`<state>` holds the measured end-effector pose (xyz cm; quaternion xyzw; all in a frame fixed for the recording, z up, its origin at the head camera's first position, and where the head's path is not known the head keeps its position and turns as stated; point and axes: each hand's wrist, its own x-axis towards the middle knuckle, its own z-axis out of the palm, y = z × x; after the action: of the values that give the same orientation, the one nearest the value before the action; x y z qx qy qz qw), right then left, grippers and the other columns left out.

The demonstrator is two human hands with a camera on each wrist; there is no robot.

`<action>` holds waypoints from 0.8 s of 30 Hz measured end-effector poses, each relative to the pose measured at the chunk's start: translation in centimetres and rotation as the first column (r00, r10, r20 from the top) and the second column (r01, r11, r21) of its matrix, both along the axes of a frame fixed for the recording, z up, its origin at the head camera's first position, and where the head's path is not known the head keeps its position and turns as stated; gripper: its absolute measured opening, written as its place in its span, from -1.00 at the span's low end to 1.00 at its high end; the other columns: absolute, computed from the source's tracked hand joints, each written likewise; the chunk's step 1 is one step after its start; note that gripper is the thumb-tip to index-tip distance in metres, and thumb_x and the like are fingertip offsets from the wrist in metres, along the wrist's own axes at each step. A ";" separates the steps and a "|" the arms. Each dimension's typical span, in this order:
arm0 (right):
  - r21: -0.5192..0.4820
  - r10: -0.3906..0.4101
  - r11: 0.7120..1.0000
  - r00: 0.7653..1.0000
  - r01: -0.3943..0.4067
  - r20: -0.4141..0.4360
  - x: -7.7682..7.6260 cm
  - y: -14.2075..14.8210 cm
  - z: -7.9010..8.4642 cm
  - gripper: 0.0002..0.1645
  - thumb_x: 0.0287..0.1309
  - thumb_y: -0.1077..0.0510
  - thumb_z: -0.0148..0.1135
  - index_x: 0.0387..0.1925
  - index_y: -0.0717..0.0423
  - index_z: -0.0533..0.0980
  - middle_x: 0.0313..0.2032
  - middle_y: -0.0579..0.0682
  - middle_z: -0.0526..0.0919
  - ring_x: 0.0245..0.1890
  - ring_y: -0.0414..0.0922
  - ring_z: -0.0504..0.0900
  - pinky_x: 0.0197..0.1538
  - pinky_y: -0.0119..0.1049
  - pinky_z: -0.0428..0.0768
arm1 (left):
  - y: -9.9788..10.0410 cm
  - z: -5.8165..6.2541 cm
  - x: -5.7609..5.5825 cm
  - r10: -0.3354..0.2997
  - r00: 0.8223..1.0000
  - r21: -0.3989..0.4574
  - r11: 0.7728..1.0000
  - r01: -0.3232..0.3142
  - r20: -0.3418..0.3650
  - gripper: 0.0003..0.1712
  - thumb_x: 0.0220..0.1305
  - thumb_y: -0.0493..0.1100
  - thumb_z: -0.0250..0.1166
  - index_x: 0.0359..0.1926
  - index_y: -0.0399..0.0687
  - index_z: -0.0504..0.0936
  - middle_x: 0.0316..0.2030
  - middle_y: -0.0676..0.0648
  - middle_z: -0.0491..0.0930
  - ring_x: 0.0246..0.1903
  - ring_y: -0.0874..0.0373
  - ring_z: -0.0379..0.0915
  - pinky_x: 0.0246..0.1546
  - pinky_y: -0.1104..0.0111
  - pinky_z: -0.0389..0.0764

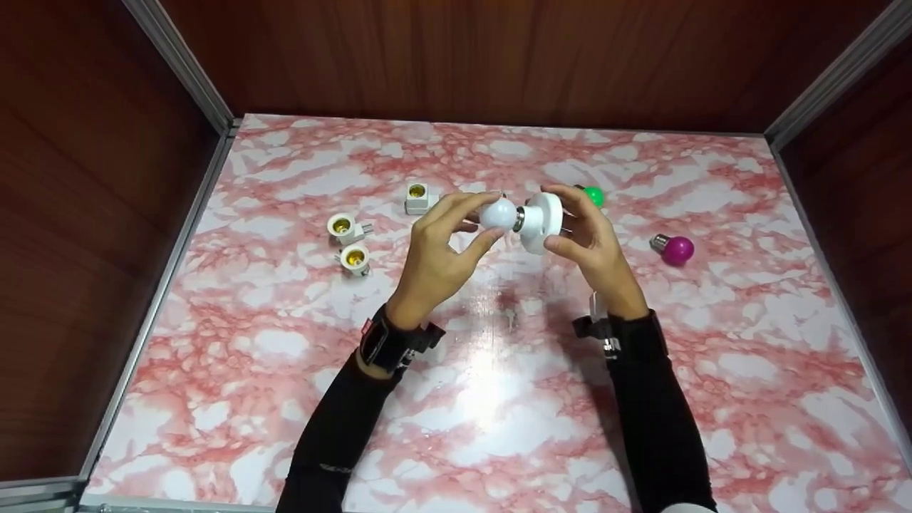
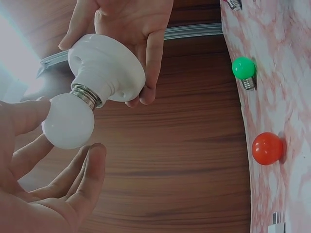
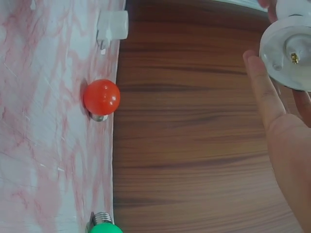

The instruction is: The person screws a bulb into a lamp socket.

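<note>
Above the table, my left hand [image 1: 436, 256] pinches a round white light bulb [image 1: 497, 214] between thumb and fingers. My right hand [image 1: 598, 246] grips a white lamp holder [image 1: 547, 222] by the edge of its wide round base. The two things meet end to end. Part of the bulb's metal screw thread [image 2: 86, 95] shows at the mouth of the holder, in line with it. From the right wrist, the underside of the base [image 3: 286, 68] faces the camera, with a small brass-coloured part in its middle.
Left of my hands stand three white plug-in lamp sockets, one farther back [image 1: 417, 199] and two nearer [image 1: 343, 228] [image 1: 355, 259]. On the right lie a green bulb [image 1: 594, 197] and a purple bulb [image 1: 677, 251]. A red bulb [image 2: 267, 148] shows in the wrist views. Wooden panels [image 1: 456, 57] surround the table.
</note>
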<state>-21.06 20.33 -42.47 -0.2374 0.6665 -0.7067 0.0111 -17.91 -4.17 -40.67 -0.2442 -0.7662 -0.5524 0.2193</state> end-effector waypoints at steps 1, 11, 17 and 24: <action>0.002 -0.003 1.000 1.000 0.003 -0.001 0.0 0.0 0.0 -0.23 0.26 0.33 0.33 0.49 0.15 0.37 0.30 0.30 0.59 0.09 -0.11 0.72 0.06 -0.34 0.75 | 0.0 0.0 0.0 0.003 1.000 -0.003 1.000 -0.003 -0.004 -0.52 0.40 -0.09 0.46 0.28 -0.09 0.70 0.11 -0.17 0.72 -0.05 0.09 0.76 0.01 0.23 0.85; -0.016 -0.002 1.000 1.000 0.002 0.007 0.2 0.0 0.3 -0.19 0.24 0.38 0.38 0.49 0.19 0.36 0.31 0.13 0.63 0.16 -0.09 0.69 0.15 -0.29 0.75 | -0.1 0.3 -0.4 0.010 0.999 -0.014 1.000 -0.010 -0.033 -0.57 0.39 -0.10 0.47 0.20 -0.18 0.73 0.01 -0.16 0.79 -0.07 0.10 0.77 0.00 0.42 0.80; -0.025 -0.009 1.000 1.000 0.009 -0.007 0.3 0.1 0.3 -0.18 0.26 0.37 0.39 0.51 0.26 0.31 0.29 0.06 0.64 0.19 -0.09 0.68 0.19 -0.30 0.73 | -0.1 0.3 -0.7 -0.010 1.000 -0.014 1.000 0.010 -0.020 -0.56 0.38 -0.09 0.48 0.18 -0.20 0.73 0.03 -0.17 0.78 -0.07 0.08 0.76 0.01 0.42 0.80; -0.022 -0.009 1.000 1.000 0.008 -0.023 0.1 0.3 0.3 -0.20 0.26 0.39 0.38 0.50 0.22 0.34 0.27 0.03 0.67 0.19 -0.09 0.69 0.22 -0.28 0.74 | -0.1 0.4 -0.9 -0.017 0.999 -0.017 1.000 0.016 -0.029 -0.57 0.37 -0.08 0.49 0.18 -0.17 0.73 0.05 -0.17 0.78 -0.07 0.10 0.76 -0.01 0.41 0.80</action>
<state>-20.96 20.63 -42.13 -0.2429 0.6599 -0.7110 -0.0024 -18.82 -4.25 -40.32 -0.2604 -0.7654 -0.5443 0.2238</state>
